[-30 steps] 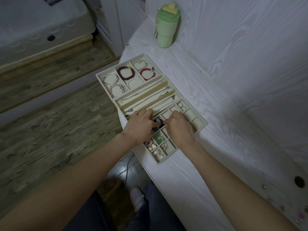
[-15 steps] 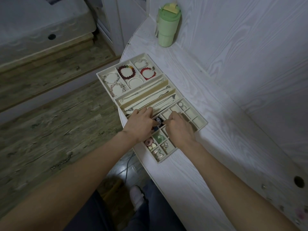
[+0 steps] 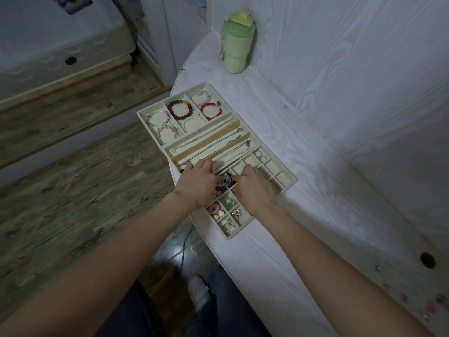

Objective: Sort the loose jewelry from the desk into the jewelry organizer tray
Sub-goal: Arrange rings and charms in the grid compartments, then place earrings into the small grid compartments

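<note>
Jewelry organizer tray [image 3: 286, 188] on bench: left hand [image 3: 199, 183] spread flat steadying it, right hand [image 3: 255, 188] curled beside, seemingly pinching a dark trinket [image 3: 228, 179] into its compartment.

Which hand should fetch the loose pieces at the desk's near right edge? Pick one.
Right. The loose pieces lie on the right arm's side, nearer the right hand. The left hand would have to cross over the organizer tray.

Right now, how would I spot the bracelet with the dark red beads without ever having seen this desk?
Find the green cup at the desk's far corner, then the cream jewelry tray in front of it. In the tray's farthest section, middle compartment, lies the dark red bracelet. Unlike its neighbours, it carries a few yellow and green beads.
</note>
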A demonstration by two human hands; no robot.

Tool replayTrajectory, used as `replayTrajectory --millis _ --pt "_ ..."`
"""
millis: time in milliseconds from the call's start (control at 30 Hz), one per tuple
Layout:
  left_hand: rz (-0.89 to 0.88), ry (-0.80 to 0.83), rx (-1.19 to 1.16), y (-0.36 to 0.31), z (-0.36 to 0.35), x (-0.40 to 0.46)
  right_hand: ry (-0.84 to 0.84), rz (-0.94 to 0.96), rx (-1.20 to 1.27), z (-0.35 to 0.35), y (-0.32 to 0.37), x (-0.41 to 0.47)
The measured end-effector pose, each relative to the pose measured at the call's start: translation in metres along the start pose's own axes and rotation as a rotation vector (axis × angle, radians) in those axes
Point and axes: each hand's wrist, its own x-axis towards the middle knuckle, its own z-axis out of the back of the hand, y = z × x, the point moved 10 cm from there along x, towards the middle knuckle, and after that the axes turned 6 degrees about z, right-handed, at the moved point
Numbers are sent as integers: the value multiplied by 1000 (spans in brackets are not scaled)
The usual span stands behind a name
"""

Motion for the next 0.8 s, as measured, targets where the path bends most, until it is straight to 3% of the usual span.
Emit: replayTrajectory --millis 133,233,400,633,800 --pt "15 64 8 0 -4 -3 50 -12 32 -6 -2 -3" --pt "31 66 -56 -1 1 -5 72 -41 187 -7 -7 -9" --pt "27 16 -129 -19 19 -12 -17 -152 413 8 -35 -37" --pt "-108 -46 -146 -111 38 -19 -154 -366 546 8 -101 -127" --pt "-234 72 -190 -193 25 -26 -292 -552 565 -6 -163 -205"
